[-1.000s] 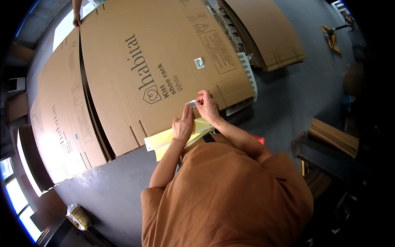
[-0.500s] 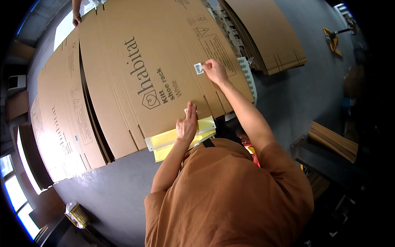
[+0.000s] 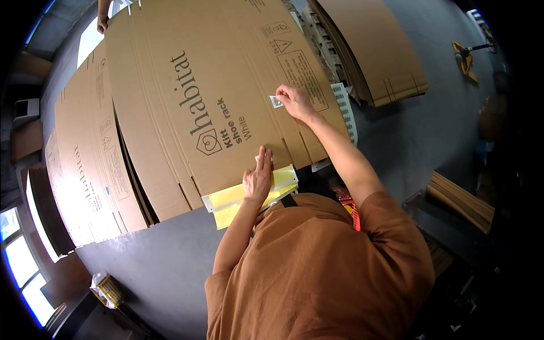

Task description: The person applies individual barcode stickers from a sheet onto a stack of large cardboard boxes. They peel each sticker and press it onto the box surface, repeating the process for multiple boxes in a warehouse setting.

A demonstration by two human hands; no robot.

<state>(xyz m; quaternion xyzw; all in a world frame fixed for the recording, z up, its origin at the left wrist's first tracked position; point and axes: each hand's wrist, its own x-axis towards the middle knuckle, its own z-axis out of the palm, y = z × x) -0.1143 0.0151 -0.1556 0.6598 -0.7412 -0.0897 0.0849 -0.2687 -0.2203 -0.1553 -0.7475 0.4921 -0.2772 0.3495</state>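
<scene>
A large flat brown cardboard box (image 3: 153, 96) with dark printing lies before me. My right hand (image 3: 296, 102) is closed, thumb and fingertips pinched at a small white barcode sticker (image 3: 276, 101) at the box's right side. I cannot tell how much of the sticker touches the cardboard. My left hand (image 3: 258, 180) rests near the box's front edge with its first two fingers stretched out flat. Beside those fingertips a scrap of white (image 3: 257, 158) shows, mostly hidden. Under the left hand, yellow sheets with white edges (image 3: 226, 198) lie along the front edge.
Another flat box (image 3: 93, 170) lies at the left, across a narrow gap. Stacked flat cardboard (image 3: 377, 51) stands at the back right. A green-and-white label sheet (image 3: 344, 110) pokes out at the box's right edge. Another person's hand (image 3: 102, 24) touches the far left corner.
My right hand has shifted slightly and bent inward, now covering more of the sticker, which looks tilted. The left hand stays in nearly the same place.
</scene>
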